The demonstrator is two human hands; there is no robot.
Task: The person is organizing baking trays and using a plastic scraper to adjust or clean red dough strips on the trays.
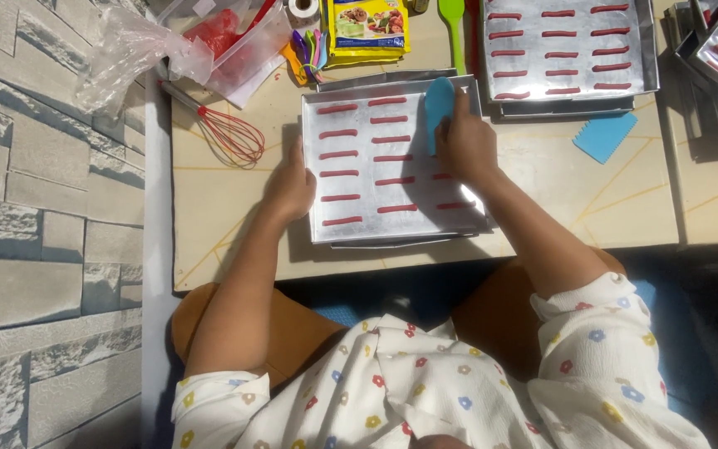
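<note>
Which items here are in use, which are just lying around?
In use: baking tray with red dough strips, blue scraper in right hand, left hand on the tray's edge.
Lying about: red whisk, second blue scraper, green spatula, yellow packet.

a rectangular silver metal baking tray (319, 166) lies flat on the bench, holding three columns of thin red dough strips (340, 154) laid crosswise in neat rows. a small blue plastic scraper (437, 106) with a rounded top stands tilted over the tray's upper right part, its lower edge down among the strips of the right-hand column.
</note>
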